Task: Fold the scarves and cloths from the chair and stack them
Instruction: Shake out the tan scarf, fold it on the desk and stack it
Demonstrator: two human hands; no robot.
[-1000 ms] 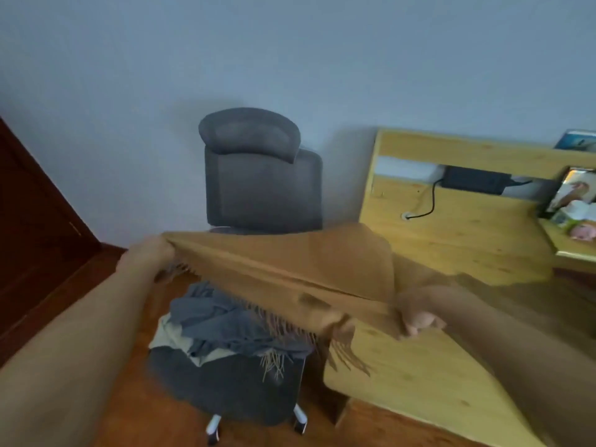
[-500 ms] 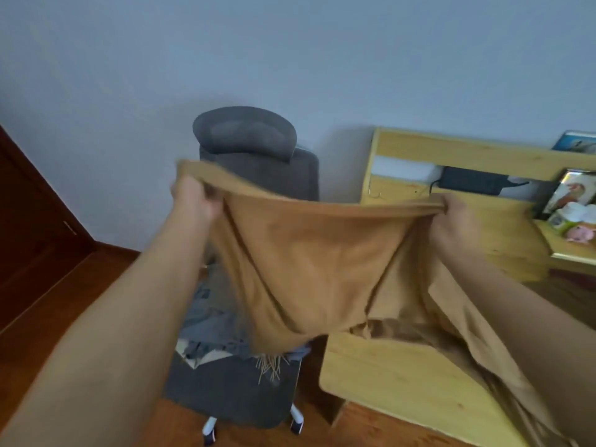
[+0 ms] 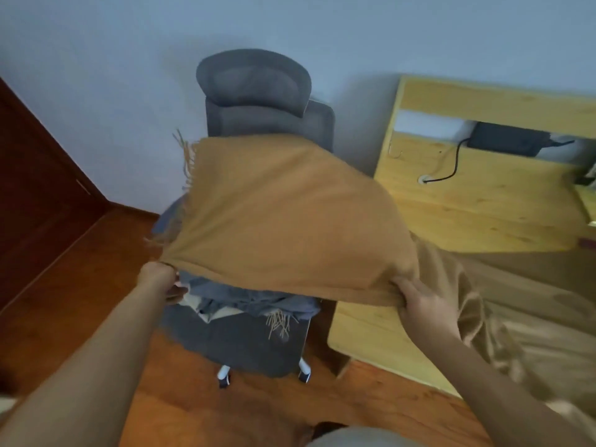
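Note:
I hold a mustard-brown fringed scarf (image 3: 283, 217) stretched out in the air in front of me, billowing up over the grey office chair (image 3: 258, 91). My left hand (image 3: 159, 279) grips its near left corner and my right hand (image 3: 422, 304) grips its near right edge. The rest of the scarf trails to the right over the wooden desk (image 3: 361, 333). On the chair seat lies a pile of cloths: a blue-grey scarf (image 3: 251, 301) with tan fringe over a pale cloth (image 3: 222, 312).
A wooden desk with a raised back shelf (image 3: 483, 101) stands to the right; a black box and cable (image 3: 506, 143) sit under the shelf. Dark wooden door (image 3: 35, 188) at left, wooden floor (image 3: 96, 285) below, pale wall behind the chair.
My hands came down from chest height to just above the seat, and the scarf flipped forward and billowed flat over the chair instead of hanging down between my hands.

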